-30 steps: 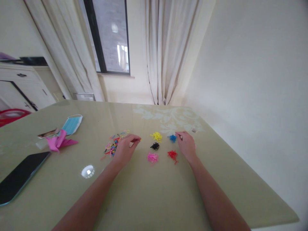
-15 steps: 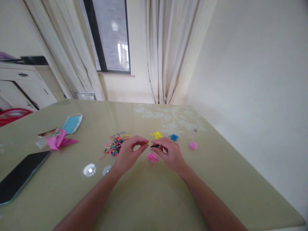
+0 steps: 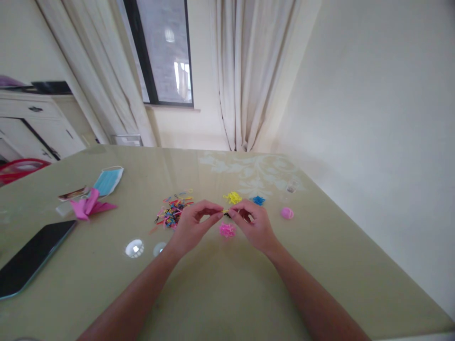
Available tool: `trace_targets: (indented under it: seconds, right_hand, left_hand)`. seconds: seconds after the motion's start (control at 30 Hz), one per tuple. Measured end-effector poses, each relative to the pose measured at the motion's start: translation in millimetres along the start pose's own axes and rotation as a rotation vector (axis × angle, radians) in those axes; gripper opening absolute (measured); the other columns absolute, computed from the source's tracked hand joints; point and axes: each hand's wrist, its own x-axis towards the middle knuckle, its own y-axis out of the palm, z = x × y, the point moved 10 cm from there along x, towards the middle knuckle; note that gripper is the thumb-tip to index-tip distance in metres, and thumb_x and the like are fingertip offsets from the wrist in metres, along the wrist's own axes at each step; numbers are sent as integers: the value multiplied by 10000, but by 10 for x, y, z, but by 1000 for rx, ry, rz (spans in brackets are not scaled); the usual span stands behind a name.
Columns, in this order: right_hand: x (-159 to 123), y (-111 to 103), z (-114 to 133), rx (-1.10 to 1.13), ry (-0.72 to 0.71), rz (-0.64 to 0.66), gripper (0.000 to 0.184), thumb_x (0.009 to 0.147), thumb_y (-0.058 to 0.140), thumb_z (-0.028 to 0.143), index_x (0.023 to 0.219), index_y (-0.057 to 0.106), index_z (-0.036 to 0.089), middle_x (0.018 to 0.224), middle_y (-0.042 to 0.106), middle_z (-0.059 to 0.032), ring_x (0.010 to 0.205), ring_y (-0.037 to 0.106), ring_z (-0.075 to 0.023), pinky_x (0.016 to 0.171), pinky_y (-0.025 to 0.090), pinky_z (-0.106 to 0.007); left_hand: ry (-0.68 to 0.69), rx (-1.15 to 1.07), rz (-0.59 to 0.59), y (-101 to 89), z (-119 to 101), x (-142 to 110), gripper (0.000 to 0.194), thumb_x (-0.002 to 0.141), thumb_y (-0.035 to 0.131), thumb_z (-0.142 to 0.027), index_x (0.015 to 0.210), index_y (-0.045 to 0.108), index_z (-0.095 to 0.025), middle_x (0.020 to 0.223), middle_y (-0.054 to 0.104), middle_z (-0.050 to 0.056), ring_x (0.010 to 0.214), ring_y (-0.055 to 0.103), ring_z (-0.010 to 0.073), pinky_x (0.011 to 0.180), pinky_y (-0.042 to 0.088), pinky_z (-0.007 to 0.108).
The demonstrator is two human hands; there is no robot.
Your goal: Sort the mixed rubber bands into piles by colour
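On the glossy pale olive surface (image 3: pixel 216 293), a flat phone with a black screen and pale teal rim (image 3: pixel 37 255) lies toward the left, cut off by the frame. Nearer the far left corner are a bright pink folded shape (image 3: pixel 90 206), a light-blue face mask with a white border (image 3: pixel 109 181) and a narrow brownish strip (image 3: pixel 73 193). A small round pink object (image 3: pixel 287 213) rests toward the right edge. Past the far edge hang cream cloth curtains (image 3: pixel 236 71), flanking a dark-framed glass window (image 3: pixel 167 52). Beyond the left edge stand a white cabinet with dark handles (image 3: pixel 31 123) and a curved red object (image 3: pixel 24 162).
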Motion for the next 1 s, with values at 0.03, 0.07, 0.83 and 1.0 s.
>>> trace_targets:
  seconds: [0.03,0.07,0.83,1.0]
  right_hand:
    - [0,7,-9,31,21,11,287,989,702,455,845,758,213,699,633,-2,591,515,-138,550,394,-267]
    - [-1,14,-16,61,38,21,290,984,705,457,840,754,210,697,632,0,588,508,-136,546,390,-264]
    - [11,-58,-123,331,139,-6,335,940,756,514,813,758,203,705,668,-5,556,502,-116,513,408,-244]
    - [58,-374,-457,147,192,-172,311,931,748,499,859,780,198,719,697,-21,586,549,-143,540,431,-264]
  left_hand:
    - [-19,-26,3,4,6,1,219,854,849,-403,929,829,-199,895,835,66,839,789,206,817,656,319]
    - [-39,-54,3,5,14,1,233,841,861,-417,920,830,-200,886,839,66,830,792,207,806,660,317]
    - [-46,466,-34,-293,227,52,190,977,660,-337,1012,811,-227,1006,829,85,940,754,265,908,603,426]
    - [-152,1180,15,-517,502,62,268,992,614,-271,1199,780,-233,1272,760,147,1229,639,380,1079,463,551]
